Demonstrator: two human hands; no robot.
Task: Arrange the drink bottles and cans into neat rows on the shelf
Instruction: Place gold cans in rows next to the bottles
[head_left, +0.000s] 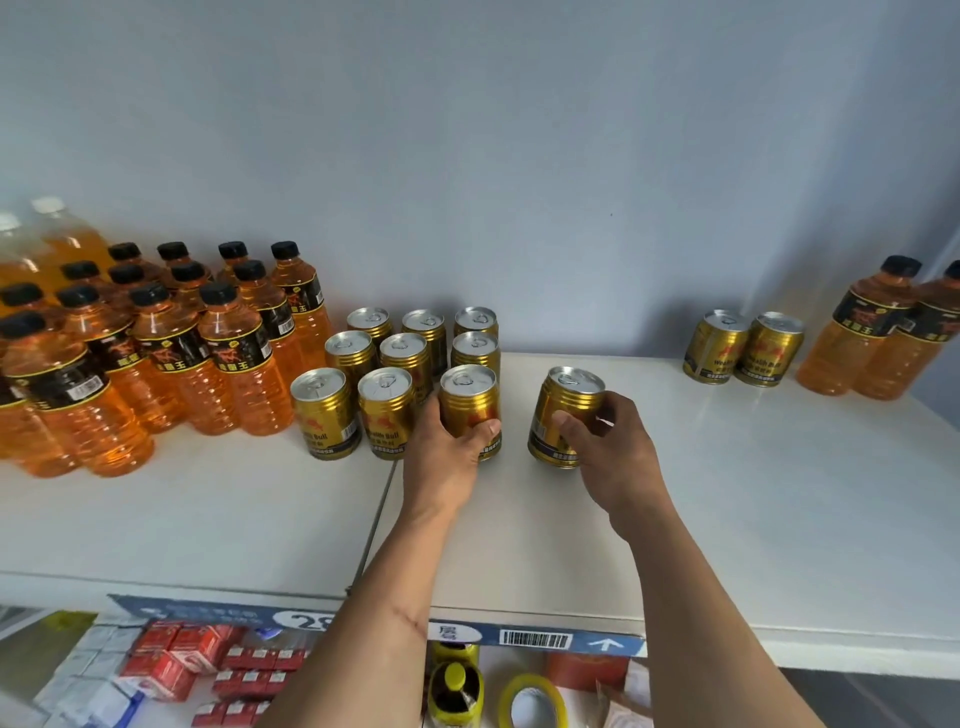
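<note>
Gold drink cans stand in rows (410, 353) at the middle of the white shelf (727, 493). My left hand (447, 457) grips the front right can (470, 400) of that block. My right hand (608, 452) grips a separate gold can (566, 410), which stands tilted a little to the right of the block. Orange drink bottles with black caps (171, 358) stand in rows at the left. Two more gold cans (743, 348) and two orange bottles (878, 332) stand at the far right by the wall.
Two larger pale-capped bottles (52, 239) stand behind the left bottles. A blue label strip (535, 639) runs along the shelf's front edge. Below it lie red boxes (176, 660), yellow-capped bottles (454, 691) and a roll of tape (530, 701).
</note>
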